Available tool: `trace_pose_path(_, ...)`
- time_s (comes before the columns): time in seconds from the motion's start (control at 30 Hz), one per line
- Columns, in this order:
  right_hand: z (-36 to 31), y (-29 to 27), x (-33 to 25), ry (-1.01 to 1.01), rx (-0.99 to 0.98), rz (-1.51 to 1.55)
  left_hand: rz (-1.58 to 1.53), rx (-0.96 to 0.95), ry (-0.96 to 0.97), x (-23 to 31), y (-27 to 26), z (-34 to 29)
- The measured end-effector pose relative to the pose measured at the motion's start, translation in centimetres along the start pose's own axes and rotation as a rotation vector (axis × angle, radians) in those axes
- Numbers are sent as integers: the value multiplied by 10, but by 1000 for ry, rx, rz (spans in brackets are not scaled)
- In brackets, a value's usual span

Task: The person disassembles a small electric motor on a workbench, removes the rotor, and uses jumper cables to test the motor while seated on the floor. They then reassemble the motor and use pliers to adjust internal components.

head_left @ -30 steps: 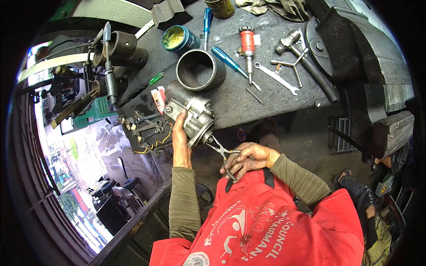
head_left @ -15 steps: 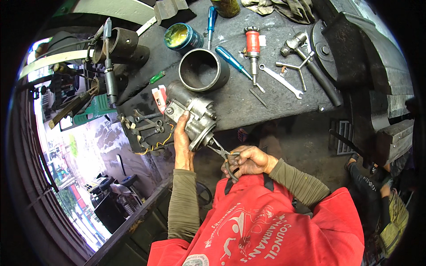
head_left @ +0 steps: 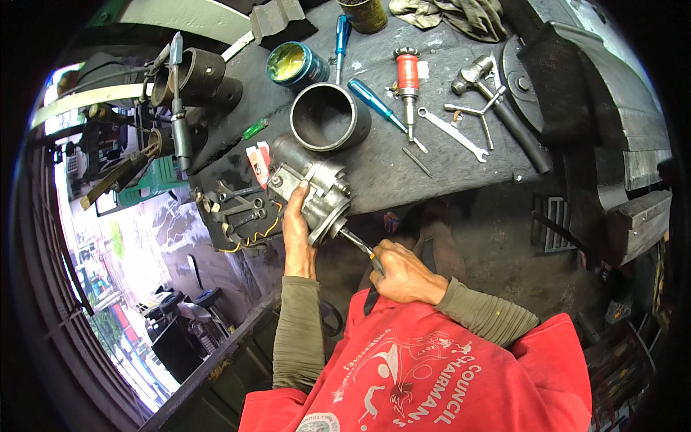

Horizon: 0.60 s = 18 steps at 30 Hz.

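My left hand point(head_left: 296, 234) grips a grey cast-metal motor housing point(head_left: 322, 193) at the bench's front edge, thumb on its upper side and the other fingers hidden beneath. Wrapped in my closed right hand point(head_left: 409, 275) are the handles of a pair of pliers point(head_left: 358, 243). Their jaws reach into the round, flanged near end of the housing; the tips are hidden there. Just beyond the housing a hollow steel cylinder point(head_left: 361, 129) stands with its open end up. A red-and-white packet point(head_left: 257, 164) lies to the housing's left.
On the dark bench point(head_left: 403, 189) lie blue screwdrivers point(head_left: 376, 103), a red air tool point(head_left: 407, 72), a combination wrench point(head_left: 453, 135), a three-armed wrench point(head_left: 476, 111) and a hammer point(head_left: 504, 111). A grease jar point(head_left: 317, 68) stands behind the cylinder. Several wrenches point(head_left: 234, 209) sit left.
My right hand has turned over, back upward, and closed round the pliers' handles, which were spread before. The pliers now show edge-on. My left hand and the housing have hardly moved.
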State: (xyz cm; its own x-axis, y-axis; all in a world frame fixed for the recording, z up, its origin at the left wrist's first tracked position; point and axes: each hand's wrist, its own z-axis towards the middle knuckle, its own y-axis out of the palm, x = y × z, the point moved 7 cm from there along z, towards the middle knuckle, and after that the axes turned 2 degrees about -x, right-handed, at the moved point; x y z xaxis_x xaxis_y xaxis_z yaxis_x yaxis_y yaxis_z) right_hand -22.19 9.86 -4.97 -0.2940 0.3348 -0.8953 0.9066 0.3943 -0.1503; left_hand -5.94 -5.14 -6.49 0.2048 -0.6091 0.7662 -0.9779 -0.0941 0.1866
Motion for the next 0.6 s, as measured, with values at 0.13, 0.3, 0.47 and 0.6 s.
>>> trace_pose_path(0.13, 12, 6, 26, 141, -232, 319, 20, 39, 6, 0, -3, 0)
trace_pose_path(0.3, 22, 17, 36, 247, -648, 1337, 33, 33, -14, -3, -6, 2)
trace_pose_path(0.47, 14, 29, 31, 241, -457, 1020, 22, 41, -30, -4, -6, 1)
trace_pose_path(0.6, -2, 11, -8, -33, 90, -174, 32, 42, -19, -3, -4, -1)
